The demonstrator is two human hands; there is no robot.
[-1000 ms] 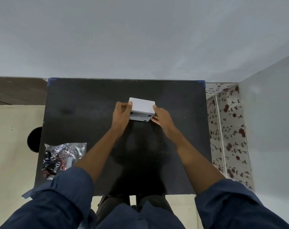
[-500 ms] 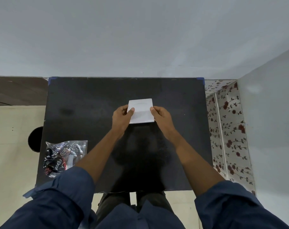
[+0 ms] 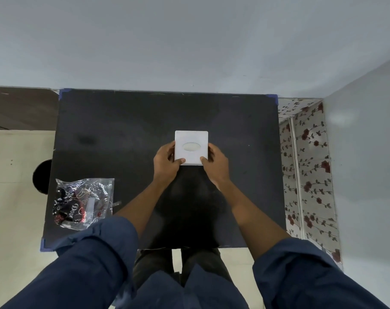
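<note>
A small white square box [image 3: 191, 139] with an oval window on its upper face is near the middle of the black table [image 3: 122, 134]. My left hand [image 3: 166, 162] grips its left side, thumb on the near left corner. My right hand [image 3: 216, 163] grips its right side, thumb on the near right corner. Whether the box rests on the table or hovers just above it cannot be told.
A crinkled clear plastic bag [image 3: 83, 202] with black, red and white contents lies at the table's near left. A grey wall runs behind the table, and a floral-patterned panel [image 3: 307, 166] stands at its right. Pale floor lies to the left.
Both hands have turned the box over: its underside with small dark feet showed a second ago, and now the face with the oval window points up.
</note>
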